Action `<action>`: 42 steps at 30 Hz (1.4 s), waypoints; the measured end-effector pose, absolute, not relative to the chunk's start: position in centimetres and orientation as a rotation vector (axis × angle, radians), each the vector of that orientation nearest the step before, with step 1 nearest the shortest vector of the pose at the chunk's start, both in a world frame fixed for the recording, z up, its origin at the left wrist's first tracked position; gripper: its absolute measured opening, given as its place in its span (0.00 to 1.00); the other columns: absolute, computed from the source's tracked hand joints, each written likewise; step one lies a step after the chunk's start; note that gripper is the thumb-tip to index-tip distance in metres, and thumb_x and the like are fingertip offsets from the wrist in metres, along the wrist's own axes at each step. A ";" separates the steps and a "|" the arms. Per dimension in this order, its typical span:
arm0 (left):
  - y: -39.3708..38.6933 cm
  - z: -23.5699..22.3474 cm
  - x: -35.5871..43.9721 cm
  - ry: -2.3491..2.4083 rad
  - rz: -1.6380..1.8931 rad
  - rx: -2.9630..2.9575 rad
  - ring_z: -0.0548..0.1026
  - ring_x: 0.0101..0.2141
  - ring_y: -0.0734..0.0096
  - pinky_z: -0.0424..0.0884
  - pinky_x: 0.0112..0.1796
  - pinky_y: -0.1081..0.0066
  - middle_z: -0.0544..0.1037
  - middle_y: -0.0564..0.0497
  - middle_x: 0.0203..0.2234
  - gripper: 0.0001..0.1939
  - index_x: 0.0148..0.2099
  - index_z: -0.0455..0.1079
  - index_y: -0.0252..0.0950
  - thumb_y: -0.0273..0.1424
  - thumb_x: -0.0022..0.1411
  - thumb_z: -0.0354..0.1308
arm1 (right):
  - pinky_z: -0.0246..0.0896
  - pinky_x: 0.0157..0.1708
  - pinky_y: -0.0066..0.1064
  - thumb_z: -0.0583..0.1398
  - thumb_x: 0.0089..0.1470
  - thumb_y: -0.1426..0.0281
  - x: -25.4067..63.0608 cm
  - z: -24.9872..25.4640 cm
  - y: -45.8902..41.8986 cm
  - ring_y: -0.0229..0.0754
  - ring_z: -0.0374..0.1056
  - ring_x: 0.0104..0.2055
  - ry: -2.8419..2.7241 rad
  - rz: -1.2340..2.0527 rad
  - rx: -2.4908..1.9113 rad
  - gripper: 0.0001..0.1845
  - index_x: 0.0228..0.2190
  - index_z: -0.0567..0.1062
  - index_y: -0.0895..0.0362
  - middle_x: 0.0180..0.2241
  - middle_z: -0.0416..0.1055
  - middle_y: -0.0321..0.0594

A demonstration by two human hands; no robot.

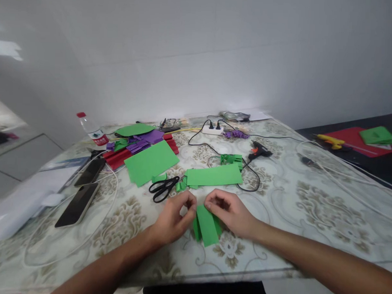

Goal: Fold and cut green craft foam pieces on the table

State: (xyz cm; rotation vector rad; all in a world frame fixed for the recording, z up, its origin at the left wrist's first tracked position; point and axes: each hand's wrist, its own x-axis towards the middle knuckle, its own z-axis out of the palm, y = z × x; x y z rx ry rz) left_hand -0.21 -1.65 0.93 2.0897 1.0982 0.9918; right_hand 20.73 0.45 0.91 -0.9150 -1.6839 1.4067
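Note:
Both of my hands meet near the table's front edge over a folded green paper piece. My left hand pinches its left upper edge with curled fingers. The fingers of my right hand are bent and grip its top right edge. The paper hangs down from the fingers toward me, just above the patterned tablecloth. Black scissors lie just behind my left hand. A longer green paper strip lies flat behind both hands.
A green sheet and purple and red paper stack lie at back left, beside a water bottle. Two phones lie left. A black glue gun, power strip and cables sit behind. A dark side table stands right.

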 end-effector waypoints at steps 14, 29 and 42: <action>-1.1 0.5 -0.1 1.192 1.064 1.984 0.68 0.30 0.74 0.64 0.33 0.73 0.70 0.54 0.28 0.08 0.37 0.65 0.36 0.32 0.71 0.50 | 0.60 0.31 0.29 0.59 0.59 0.69 21.3 0.8 0.5 0.39 0.67 0.32 -1.800 1.237 -0.865 0.11 0.43 0.77 0.55 0.35 0.75 0.40; -1.6 0.3 0.0 1.027 1.192 1.868 0.71 0.35 0.72 0.68 0.37 0.70 0.70 0.52 0.35 0.07 0.47 0.59 0.39 0.27 0.69 0.53 | 0.60 0.31 0.28 0.65 0.57 0.63 20.8 -0.4 0.8 0.36 0.67 0.31 -1.543 1.408 -0.870 0.13 0.36 0.67 0.54 0.28 0.70 0.32; -1.6 0.1 0.2 1.056 1.181 1.899 0.71 0.37 0.71 0.70 0.39 0.68 0.71 0.49 0.39 0.11 0.51 0.56 0.40 0.28 0.69 0.54 | 0.66 0.36 0.30 0.62 0.58 0.65 20.8 -0.2 0.9 0.39 0.71 0.35 -1.611 1.299 -0.905 0.08 0.38 0.76 0.56 0.33 0.75 0.38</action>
